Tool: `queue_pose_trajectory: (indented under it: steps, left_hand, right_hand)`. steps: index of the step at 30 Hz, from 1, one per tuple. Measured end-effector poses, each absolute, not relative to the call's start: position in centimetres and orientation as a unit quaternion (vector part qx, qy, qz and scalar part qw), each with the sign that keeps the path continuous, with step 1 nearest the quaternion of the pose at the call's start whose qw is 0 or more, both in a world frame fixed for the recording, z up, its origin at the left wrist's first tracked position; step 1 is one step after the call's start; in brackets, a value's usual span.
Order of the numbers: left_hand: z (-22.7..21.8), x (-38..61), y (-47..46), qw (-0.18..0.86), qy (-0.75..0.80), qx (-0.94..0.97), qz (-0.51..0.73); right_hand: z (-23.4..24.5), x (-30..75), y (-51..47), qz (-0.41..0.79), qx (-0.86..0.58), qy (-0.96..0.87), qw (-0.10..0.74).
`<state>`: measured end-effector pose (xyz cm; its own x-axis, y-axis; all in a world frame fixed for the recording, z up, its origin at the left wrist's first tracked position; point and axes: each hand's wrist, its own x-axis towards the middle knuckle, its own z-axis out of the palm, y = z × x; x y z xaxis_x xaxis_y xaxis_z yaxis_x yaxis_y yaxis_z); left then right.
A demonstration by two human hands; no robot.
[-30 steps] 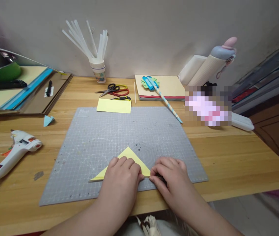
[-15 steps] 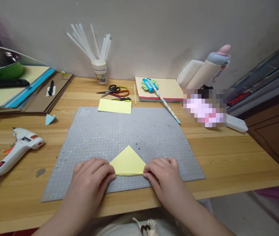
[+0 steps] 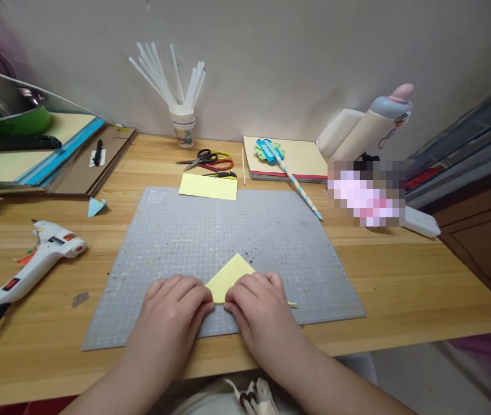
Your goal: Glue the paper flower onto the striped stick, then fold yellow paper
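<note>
Evidently, paper (image 3: 231, 279): near edge seemingly folded narrow, peak left flat.
Left hand (image 3: 171, 308): pinching that edge closely.
Right hand (image 3: 261, 308): same grip.
Sheet (image 3: 208, 187): flat, uncreased.

No legible lettering, faint print (image 3: 156, 197) on grey cutting mat (image 3: 185, 230), far left corner; too small to read
</note>
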<state>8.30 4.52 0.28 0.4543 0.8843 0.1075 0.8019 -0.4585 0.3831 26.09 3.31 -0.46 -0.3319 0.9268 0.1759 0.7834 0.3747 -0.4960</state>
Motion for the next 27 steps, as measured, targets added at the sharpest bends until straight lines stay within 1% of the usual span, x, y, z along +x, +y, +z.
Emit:
queue_pose_trajectory:
  steps: [5,8,14,18,20,27]
  left_hand:
    - [0.1,7.8,4.3,0.117,0.502,0.84,0.168]
    - [0.1,8.0,4.3,0.098,0.493,0.848,0.17]
    - [0.1,8.5,4.5,0.076,0.498,0.856,0.119]
    - [-0.2,9.1,4.6,0.046,0.526,0.845,0.086]
    - [-0.3,9.1,4.7,0.052,0.529,0.843,0.084]
    - [0.2,6.8,5.1,0.107,0.525,0.838,0.102]
  right_hand:
    - [-0.7,26.2,3.1,0.164,-0.536,-0.79,0.249]
    - [-0.7,26.1,3.2,0.164,-0.537,-0.789,0.249]
    - [-0.5,26.0,3.7,0.172,-0.547,-0.79,0.216]
    - [-0.7,25.7,4.0,0.144,-0.554,-0.799,0.182]
    - [-0.9,25.6,4.0,0.141,-0.557,-0.798,0.181]
    - [-0.8,27.7,3.1,0.164,-0.565,-0.774,0.235]
